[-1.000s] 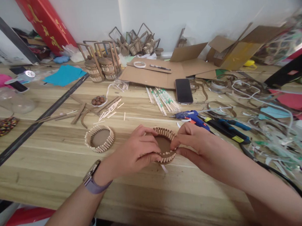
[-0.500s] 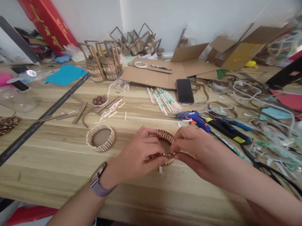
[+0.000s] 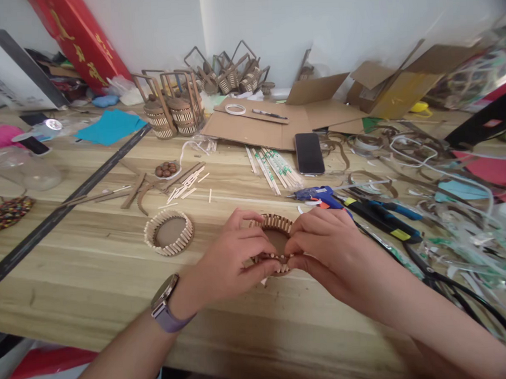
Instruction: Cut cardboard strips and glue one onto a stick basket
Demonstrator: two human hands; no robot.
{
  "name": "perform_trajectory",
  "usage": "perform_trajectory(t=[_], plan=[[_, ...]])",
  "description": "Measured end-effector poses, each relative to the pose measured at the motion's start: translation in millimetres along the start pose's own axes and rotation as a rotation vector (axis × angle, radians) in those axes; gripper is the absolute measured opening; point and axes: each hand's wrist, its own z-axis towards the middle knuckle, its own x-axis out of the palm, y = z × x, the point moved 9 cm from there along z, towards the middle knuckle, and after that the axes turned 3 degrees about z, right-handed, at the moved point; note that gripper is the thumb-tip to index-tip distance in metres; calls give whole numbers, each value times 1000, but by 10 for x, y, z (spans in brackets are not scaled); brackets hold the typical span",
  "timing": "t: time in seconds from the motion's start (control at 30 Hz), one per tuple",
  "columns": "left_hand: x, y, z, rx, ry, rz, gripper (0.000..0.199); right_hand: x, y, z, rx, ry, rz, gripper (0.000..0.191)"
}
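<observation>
A small round basket [image 3: 275, 223] of short wooden sticks around a brown base stands on the table, partly covered by both hands. My left hand [image 3: 239, 254], a watch on its wrist, pinches the near-left rim between thumb and fingers. Opposite it, my right hand [image 3: 318, 240] pinches the near-right part of the rim; its fingertips almost meet the left ones. Between them a thin brown strip seems to run along the rim, mostly hidden by fingers. A second stick ring [image 3: 171, 233] with a cardboard base sits to the left, untouched.
Behind my right hand lie a blue glue gun [image 3: 320, 194], pliers [image 3: 394, 208] and a phone [image 3: 310, 153]. Loose sticks [image 3: 188, 184], walnuts [image 3: 166, 169] and finished baskets [image 3: 185, 114] are farther back. Plastic wrappers [image 3: 478, 258] and a black cable clutter the right.
My fingertips have shifted slightly along the near rim, and the basket has turned or tilted a little. A small pale scrap beneath it has moved left. Everything else stays put.
</observation>
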Motion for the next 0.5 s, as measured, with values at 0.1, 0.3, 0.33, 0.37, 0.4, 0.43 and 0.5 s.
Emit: perform_trajectory(t=[0.1, 0.3, 0.33, 0.37, 0.4, 0.43, 0.5], plan=[[13, 1, -17, -2, 1, -8, 13, 29, 61, 2, -34, 12, -45, 18], [-93, -13, -21, -13, -64, 44, 14, -92, 55, 12, -43, -142, -5, 10], [-121, 1, -16, -23, -84, 51, 12, -144, 52, 1, -43, -189, -7, 13], [-142, 24, -11, -37, -99, 55, 11, -190, 45, -12, -38, -223, -11, 15], [-153, 52, -7, -53, -107, 57, 11, -221, 35, -24, -28, -236, -8, 16], [-155, 85, -5, -70, -109, 56, 12, -225, 21, -34, -15, -220, 7, 17], [-144, 153, -11, -107, -108, 48, 14, -114, -4, -48, 11, -75, 53, 19]])
